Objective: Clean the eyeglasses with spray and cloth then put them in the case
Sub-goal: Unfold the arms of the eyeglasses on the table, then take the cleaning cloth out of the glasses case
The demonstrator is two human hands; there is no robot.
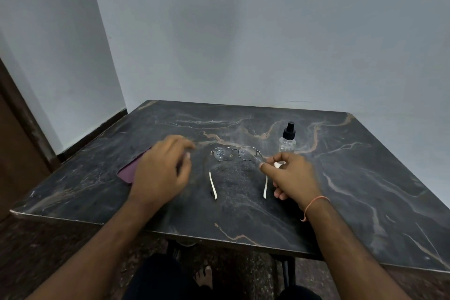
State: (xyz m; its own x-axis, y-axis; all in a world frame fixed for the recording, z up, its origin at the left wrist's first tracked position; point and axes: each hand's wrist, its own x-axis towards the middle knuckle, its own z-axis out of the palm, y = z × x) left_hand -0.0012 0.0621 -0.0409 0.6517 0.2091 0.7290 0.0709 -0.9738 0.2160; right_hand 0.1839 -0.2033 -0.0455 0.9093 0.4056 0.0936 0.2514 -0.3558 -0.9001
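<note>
The eyeglasses [235, 153] stand on the dark marble table [365, 178] with both temples unfolded toward me and droplets on both lenses. My right hand [292, 175] hovers at their right temple, thumb and forefinger curled close to the hinge. A small white piece [277, 165] shows under its fingers; whether the hand grips it or the temple is unclear. My left hand [160, 168] is blurred, fingers apart, above the purple case [129, 170], which lies flat at the left. The clear spray bottle [288, 139] with a black top stands upright behind my right hand.
The table sits in a corner against pale walls. Its front edge [170, 232] runs just before my forearms, and bare tabletop stretches to the right of the bottle. My legs and a foot show below the table.
</note>
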